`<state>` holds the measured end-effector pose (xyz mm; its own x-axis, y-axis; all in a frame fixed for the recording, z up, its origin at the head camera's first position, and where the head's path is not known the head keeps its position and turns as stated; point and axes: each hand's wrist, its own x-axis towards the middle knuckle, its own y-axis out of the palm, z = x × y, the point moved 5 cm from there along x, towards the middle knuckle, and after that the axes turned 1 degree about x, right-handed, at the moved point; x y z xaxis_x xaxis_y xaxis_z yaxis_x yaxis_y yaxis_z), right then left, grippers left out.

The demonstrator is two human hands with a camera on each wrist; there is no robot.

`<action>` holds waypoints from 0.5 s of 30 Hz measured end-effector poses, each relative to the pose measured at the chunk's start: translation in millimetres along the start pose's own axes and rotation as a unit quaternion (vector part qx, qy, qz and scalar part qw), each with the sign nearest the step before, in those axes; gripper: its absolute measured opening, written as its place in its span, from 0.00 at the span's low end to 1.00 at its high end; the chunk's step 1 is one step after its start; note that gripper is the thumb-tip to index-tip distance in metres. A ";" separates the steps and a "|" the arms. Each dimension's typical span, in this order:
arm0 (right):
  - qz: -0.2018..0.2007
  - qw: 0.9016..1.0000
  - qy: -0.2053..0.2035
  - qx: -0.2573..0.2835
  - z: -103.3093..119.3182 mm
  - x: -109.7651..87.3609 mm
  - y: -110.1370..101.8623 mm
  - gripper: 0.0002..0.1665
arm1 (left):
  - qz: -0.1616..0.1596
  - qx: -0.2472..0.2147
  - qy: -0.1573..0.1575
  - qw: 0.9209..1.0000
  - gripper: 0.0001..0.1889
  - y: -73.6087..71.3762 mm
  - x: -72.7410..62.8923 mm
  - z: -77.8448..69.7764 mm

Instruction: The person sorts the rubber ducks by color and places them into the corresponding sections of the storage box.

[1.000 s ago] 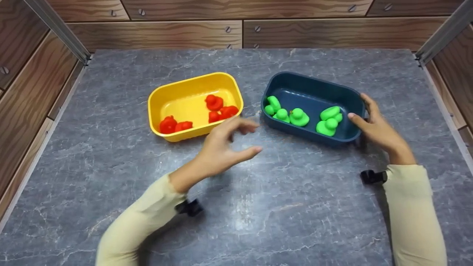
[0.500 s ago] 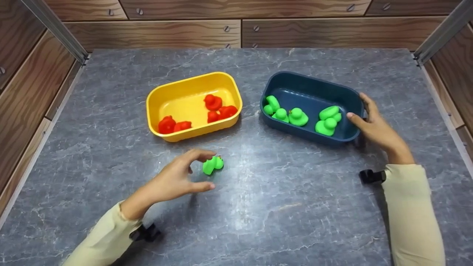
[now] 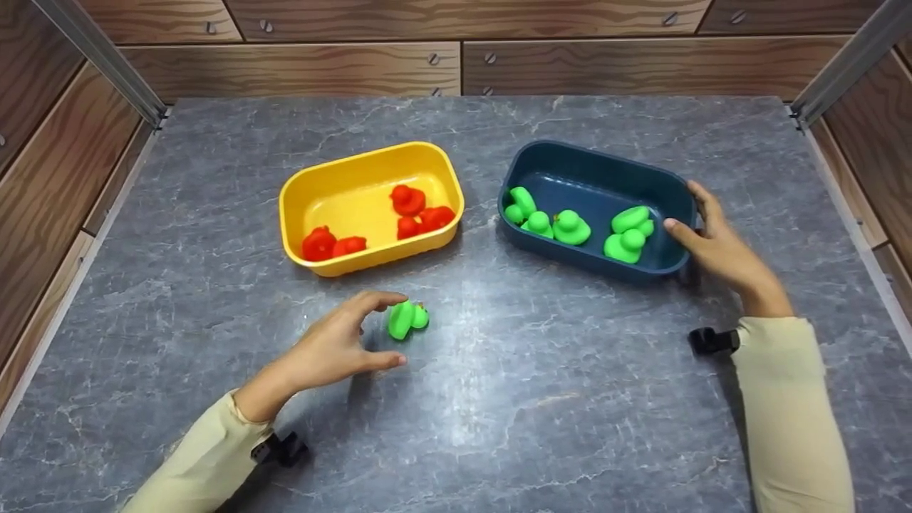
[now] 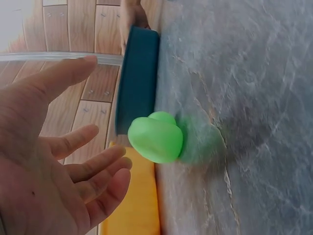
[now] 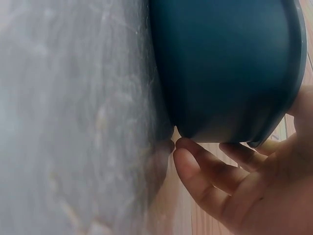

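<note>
A green rubber duck [image 3: 402, 320] lies on its side on the grey marbled table. Around it, my left hand [image 3: 335, 349] is spread, thumb apart from the curved fingers. In the left wrist view a gap shows between the duck [image 4: 156, 139] and the fingers. My right hand [image 3: 734, 253] grips the right end of the dark blue bin [image 3: 605, 160], thumb over the rim. The right wrist view has fingertips [image 5: 188, 164] against the bin's outer wall [image 5: 225, 73]. Several green ducks [image 3: 571, 228] lie inside this bin.
Left of the blue bin, a yellow bin [image 3: 356, 158] stands on the table with several red ducks [image 3: 407, 201] in it. Wood-patterned walls [image 3: 285, 69] enclose the back and sides. A small black camera [image 3: 712, 342] sits at the right wrist.
My left hand has moved left and toward me from in front of the yellow bin, so the loose green duck now shows. The right hand keeps its hold on the blue bin.
</note>
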<state>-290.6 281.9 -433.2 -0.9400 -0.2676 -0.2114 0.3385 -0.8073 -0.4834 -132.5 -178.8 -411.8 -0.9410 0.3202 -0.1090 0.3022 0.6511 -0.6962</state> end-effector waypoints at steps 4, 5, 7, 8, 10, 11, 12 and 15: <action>0.003 1.000 0.001 -0.003 0.4 -0.1 0.3 0.51 | -0.015 0.025 0.006 1.000 0.37 1.3 5.5 2.5; 0.004 1.000 0.001 -0.004 0.2 -0.1 0.2 0.51 | -0.018 0.031 0.007 0.999 0.37 1.8 7.0 3.6; 0.005 1.000 0.003 -0.005 -0.2 -0.1 0.0 0.51 | -0.018 0.042 0.006 0.999 0.37 3.0 9.9 6.0; 0.005 1.000 0.004 -0.007 -0.6 -0.3 -0.1 0.51 | -0.017 0.046 0.004 0.999 0.38 3.7 11.3 7.8; 0.004 1.000 0.004 -0.008 -0.9 0.2 -0.2 0.51 | -0.010 0.049 -0.007 0.999 0.37 5.5 14.2 12.0; 0.003 1.000 0.003 -0.009 -1.1 0.5 -0.2 0.51 | -0.006 0.050 -0.012 0.999 0.37 6.4 15.6 13.7; 0.003 1.000 0.004 -0.009 -1.1 0.6 -0.1 0.51 | -0.002 0.050 -0.017 0.999 0.37 7.3 17.0 15.3; 0.001 1.000 0.003 -0.011 -1.1 1.1 0.0 0.50 | 0.008 0.051 -0.028 0.998 0.37 9.3 20.7 18.4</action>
<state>-291.5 282.1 -434.4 -0.9393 -0.2652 -0.2177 0.3408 -0.7955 -0.5010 -152.0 -178.8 -433.6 -0.9441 0.2890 -0.1589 0.3034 0.5723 -0.7618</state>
